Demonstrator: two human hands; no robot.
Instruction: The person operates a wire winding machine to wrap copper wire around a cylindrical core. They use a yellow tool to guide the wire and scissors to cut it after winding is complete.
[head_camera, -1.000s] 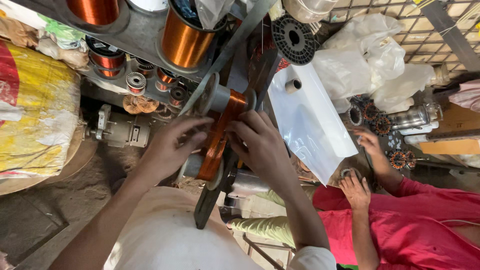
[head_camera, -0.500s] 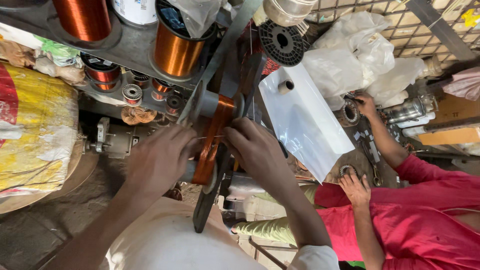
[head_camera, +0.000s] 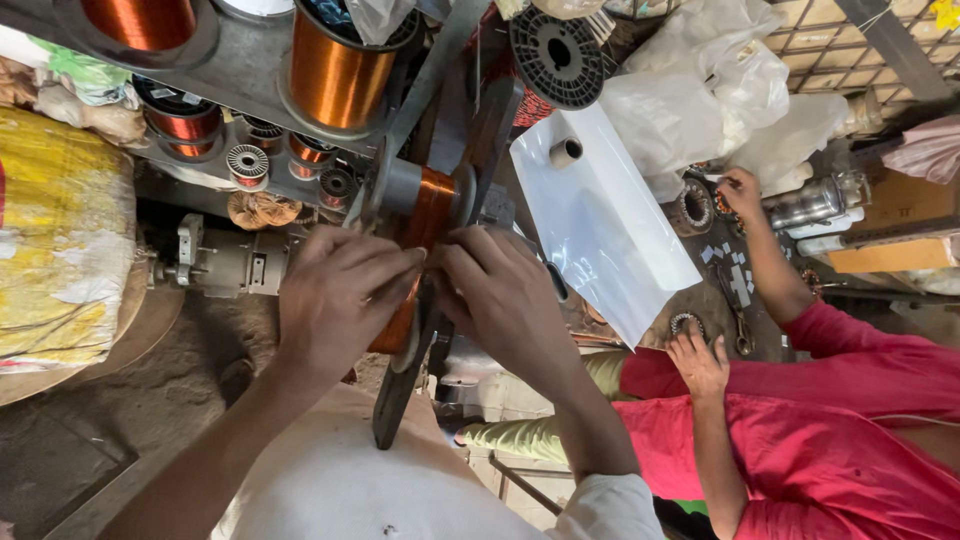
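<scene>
Head view shows us both of our hands meeting on a copper coil (head_camera: 415, 240) wound on a former between two grey flanges, at the middle of the frame. Our left hand (head_camera: 340, 295) lies over the coil's near part with its fingers curled onto the copper; our right hand (head_camera: 500, 295) presses in from the other side, fingertips pinched together against the same windings. Both hands are closed on the coil, touching each other at the fingertips.

We judge the coil to be dense and fairly heavy, stiff as a bundle yet made of fine enamelled wire that can slip loose, kink or scratch. We would take hold around the packed body of the windings, or by the flanges, and not by any single strand.

Its long axis runs from the upper grey flange (head_camera: 400, 190) down toward us, tilted slightly left in the picture, along a dark bar (head_camera: 395, 400) that points at our lap.

Behind it stand larger copper spools (head_camera: 335, 75) on a grey shelf (head_camera: 240, 80), and a black empty reel (head_camera: 558, 55). To the right, another person in a red sleeve (head_camera: 850, 360) works with small rings on a cluttered worktop (head_camera: 700, 290), beside a white sheet (head_camera: 600, 220).
</scene>
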